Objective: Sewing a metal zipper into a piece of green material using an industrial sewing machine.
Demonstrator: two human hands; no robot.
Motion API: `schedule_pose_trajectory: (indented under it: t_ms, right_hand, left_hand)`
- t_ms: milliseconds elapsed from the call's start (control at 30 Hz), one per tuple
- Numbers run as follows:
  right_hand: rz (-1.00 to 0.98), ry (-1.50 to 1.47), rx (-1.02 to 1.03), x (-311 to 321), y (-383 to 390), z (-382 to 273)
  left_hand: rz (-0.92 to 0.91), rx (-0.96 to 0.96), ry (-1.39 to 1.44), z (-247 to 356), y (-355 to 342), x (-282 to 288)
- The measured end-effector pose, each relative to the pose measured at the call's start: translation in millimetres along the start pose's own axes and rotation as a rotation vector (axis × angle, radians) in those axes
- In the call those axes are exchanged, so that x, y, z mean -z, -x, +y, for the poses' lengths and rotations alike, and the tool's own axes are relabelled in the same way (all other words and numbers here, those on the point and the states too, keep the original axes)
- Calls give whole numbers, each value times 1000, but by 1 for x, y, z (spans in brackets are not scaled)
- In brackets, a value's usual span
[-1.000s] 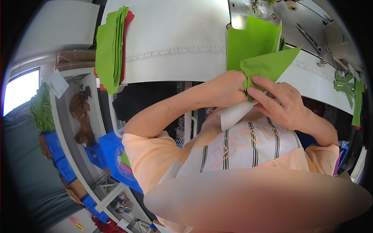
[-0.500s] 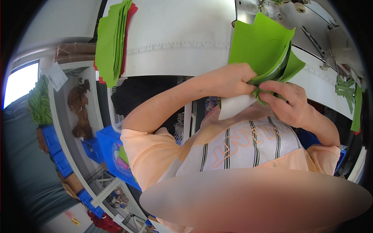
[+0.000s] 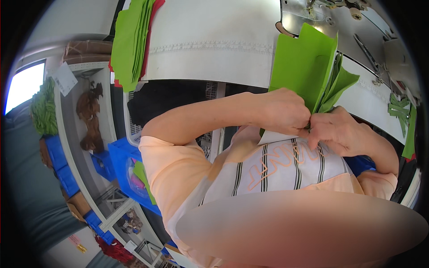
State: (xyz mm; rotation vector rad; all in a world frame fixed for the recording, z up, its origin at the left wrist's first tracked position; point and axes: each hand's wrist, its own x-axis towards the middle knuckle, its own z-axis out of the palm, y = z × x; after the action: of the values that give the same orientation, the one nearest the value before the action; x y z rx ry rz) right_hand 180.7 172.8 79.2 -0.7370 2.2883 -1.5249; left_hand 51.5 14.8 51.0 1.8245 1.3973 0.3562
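Note:
A green fabric piece [image 3: 304, 62], folded into layers with a notched upper corner, stands up from my two hands at the table's front edge. My left hand [image 3: 288, 111] is closed on its lower left side, knuckles up. Close against it, my right hand [image 3: 337, 131] pinches the lower right of the same fabric. The pinched edge itself is hidden behind my fingers. Below my left hand a white sheet [image 3: 279, 137] sticks out, partly covered; whether it is paper or cloth I cannot tell. Behind the fabric lies the metal plate of a sewing machine [image 3: 304, 18].
Green and red cut pieces [image 3: 129, 49] are stacked at the white table's [image 3: 210, 53] left. Scissors-like metal tool [image 3: 366, 51] and green strips [image 3: 400, 111] lie at the right. A basket of black cloth [image 3: 170, 100] and a blue bin [image 3: 129, 174] stand below left.
Both hands have come down toward my body and closer together, with the green fabric lowered between them. Less of the white sheet shows. The right fingers have closed in tighter.

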Motion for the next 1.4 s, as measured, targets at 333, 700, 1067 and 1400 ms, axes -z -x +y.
schedule_pose_trajectory:
  t_ms: [333,700,1067,1400]
  right_hand:
    - [67,-139,57,-13,27,-2]
    - [235,-176,46,-1,0,2]
    - [958,1292,-650,81,125,138]
    - [753,-117,-96,14,100,49]
  left_hand:
    - [174,-113,135,13,17,-12]
    - [319,40,-43,-2,7,-3]
    - [586,273,222,-20,-13,-22]
    - [954,225,262,-22,-39,-39]
